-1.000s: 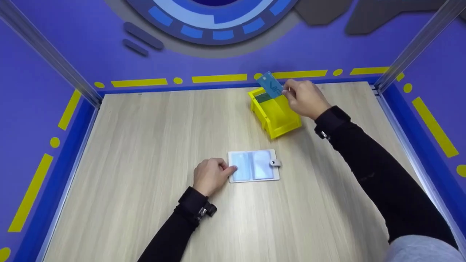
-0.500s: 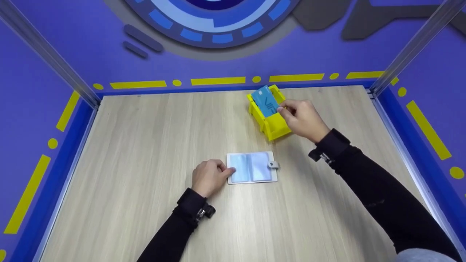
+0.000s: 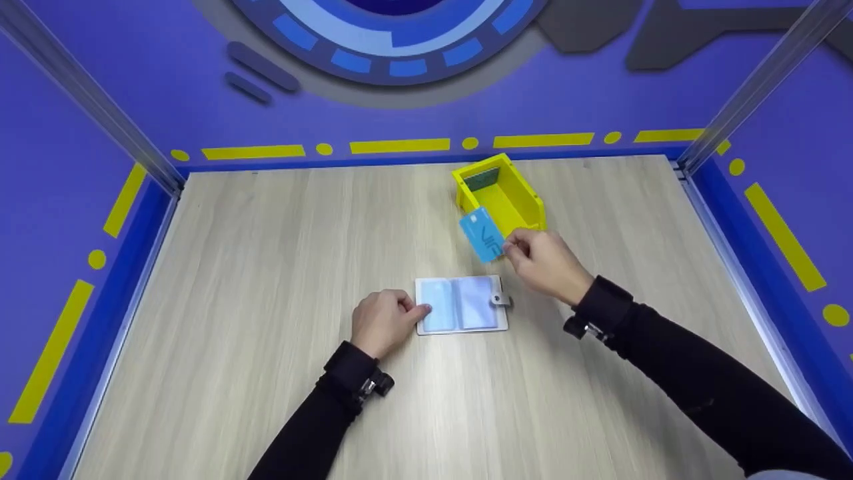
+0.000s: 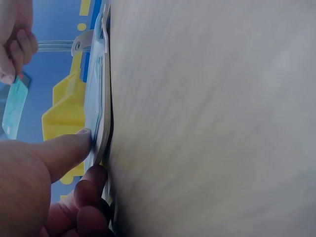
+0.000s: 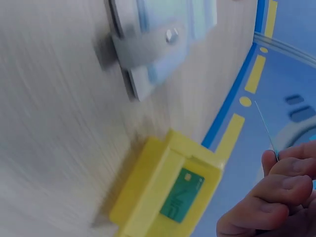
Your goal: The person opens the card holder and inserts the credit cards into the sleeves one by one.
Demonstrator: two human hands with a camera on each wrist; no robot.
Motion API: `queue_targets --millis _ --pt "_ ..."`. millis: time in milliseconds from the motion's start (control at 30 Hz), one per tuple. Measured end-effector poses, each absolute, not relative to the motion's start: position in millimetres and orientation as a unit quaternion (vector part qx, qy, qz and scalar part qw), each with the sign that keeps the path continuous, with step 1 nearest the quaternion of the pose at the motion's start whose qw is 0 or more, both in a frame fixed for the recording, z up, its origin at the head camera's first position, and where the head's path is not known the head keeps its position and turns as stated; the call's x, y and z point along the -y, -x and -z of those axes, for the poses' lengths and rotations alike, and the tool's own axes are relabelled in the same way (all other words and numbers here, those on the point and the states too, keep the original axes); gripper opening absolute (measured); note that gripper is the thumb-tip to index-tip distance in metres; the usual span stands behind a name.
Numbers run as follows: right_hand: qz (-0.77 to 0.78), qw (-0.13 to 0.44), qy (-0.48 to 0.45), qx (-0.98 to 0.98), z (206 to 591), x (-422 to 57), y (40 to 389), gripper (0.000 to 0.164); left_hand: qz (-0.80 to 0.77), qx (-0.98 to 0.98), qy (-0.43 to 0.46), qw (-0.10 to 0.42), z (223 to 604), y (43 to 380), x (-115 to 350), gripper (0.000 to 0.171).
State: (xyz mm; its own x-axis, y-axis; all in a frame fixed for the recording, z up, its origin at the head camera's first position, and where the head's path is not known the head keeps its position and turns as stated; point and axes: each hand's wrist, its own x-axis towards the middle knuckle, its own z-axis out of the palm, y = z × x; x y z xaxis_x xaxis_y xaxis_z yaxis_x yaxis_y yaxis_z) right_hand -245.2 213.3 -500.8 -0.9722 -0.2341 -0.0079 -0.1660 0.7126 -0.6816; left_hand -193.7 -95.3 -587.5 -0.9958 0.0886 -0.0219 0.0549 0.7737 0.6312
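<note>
Lettering (image 3: 492, 241) "VIP" on blue card (image 3: 480, 233); likewise green card (image 5: 182, 195) in bin (image 3: 510, 201).

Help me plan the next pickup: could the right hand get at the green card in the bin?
Probably not yet: the right hand pinches the blue card, though the open bin leaves the green card exposed.

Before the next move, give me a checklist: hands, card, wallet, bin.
1. Right hand pinches blue card: ok.
2. Blue card clear of yellow bin: ok, wrist views show a gap.
3. Left hand grips wallet: ok, pinched at its edge.
4. Wallet open on table, strap unfastened: ok.
5. Sleeves empty: cannot tell, glare.
6. Bin free of cards: not ok, green card inside.
</note>
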Motion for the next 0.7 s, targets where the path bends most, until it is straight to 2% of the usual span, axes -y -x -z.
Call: queue_targets --millis 200,700 --pt "0.373 0.094 0.104 -0.917 520 -205 228 0.02 -0.333 -0.942 -0.035 0.029 588 193 97 0.035" --pt "0.358 0.132 0.09 -0.92 547 -201 201 0.019 -0.332 -0.942 -0.032 0.032 586 193 95 0.035"
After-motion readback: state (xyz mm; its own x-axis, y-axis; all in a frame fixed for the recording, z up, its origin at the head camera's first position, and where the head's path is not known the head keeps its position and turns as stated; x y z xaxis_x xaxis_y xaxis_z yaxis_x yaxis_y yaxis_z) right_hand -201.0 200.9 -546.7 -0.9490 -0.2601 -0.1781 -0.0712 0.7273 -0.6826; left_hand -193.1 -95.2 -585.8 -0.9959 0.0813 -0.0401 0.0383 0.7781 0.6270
